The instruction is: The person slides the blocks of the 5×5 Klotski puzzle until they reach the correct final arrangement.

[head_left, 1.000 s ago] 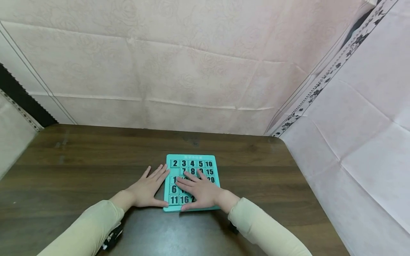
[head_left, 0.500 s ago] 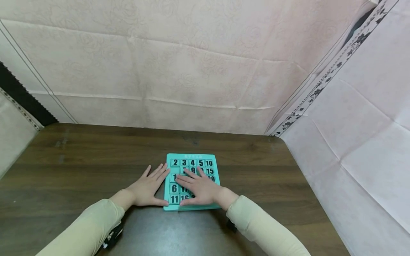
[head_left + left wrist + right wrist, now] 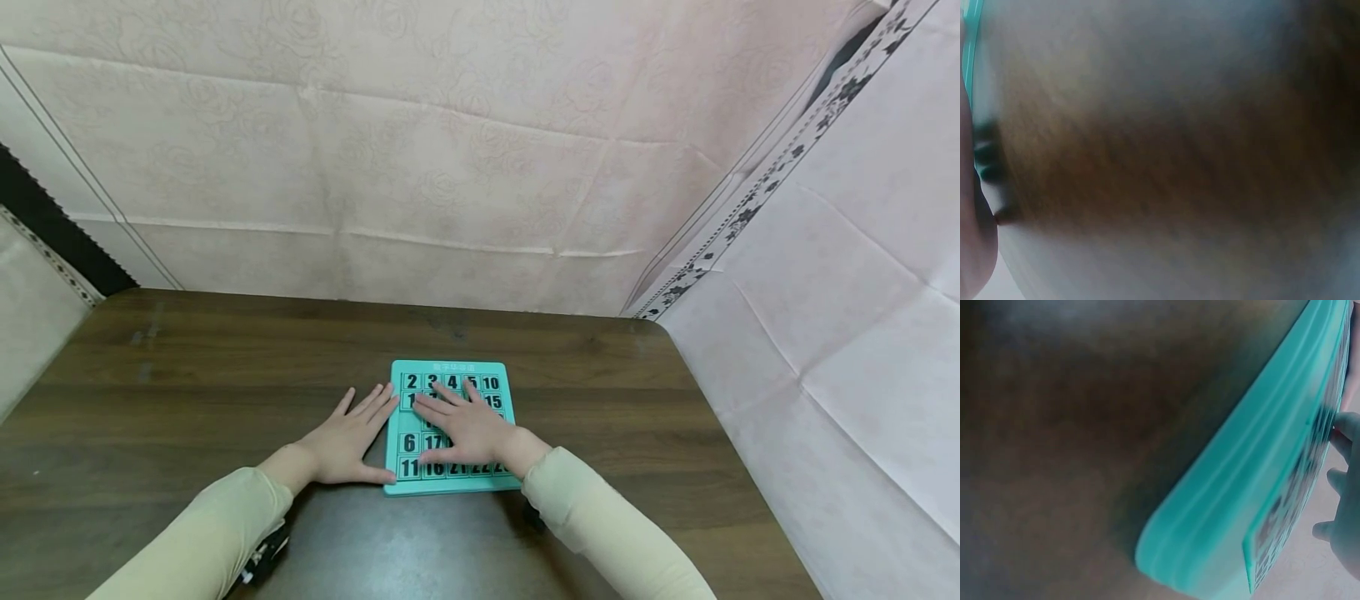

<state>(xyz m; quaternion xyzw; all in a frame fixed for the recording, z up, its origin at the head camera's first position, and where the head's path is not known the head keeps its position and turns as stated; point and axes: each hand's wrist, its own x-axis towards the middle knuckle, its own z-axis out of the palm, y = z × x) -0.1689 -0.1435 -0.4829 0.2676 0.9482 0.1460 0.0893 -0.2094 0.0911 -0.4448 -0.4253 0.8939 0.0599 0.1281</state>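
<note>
A teal sliding number puzzle (image 3: 402, 423) lies flat on the table with black-numbered tiles in its tray. My left hand (image 3: 345, 442) has its fingers spread, its fingertips and thumb at the puzzle's left edge. Over the middle of the tiles, my right hand (image 3: 472, 429) reaches with its fingers extended and hides several numbers. The 1 tile sits in the second row at the left, with a bare slot below it. In the right wrist view, the puzzle's thick side (image 3: 1229, 494) shows beside the right hand's fingers (image 3: 1347, 494). Only a strip of left hand (image 3: 975, 250) appears in the left wrist view.
A brown wood-grain table (image 3: 225, 375) surrounds the puzzle. Pale patterned cloth (image 3: 450, 167) hangs behind it, and white cloth (image 3: 840, 333) hangs along the right side. A dark device (image 3: 266, 554) is under the left sleeve.
The 1 tile has moved from the third row up to the second at the left edge. My right hand has shifted up the puzzle; the left hand has stayed put.
</note>
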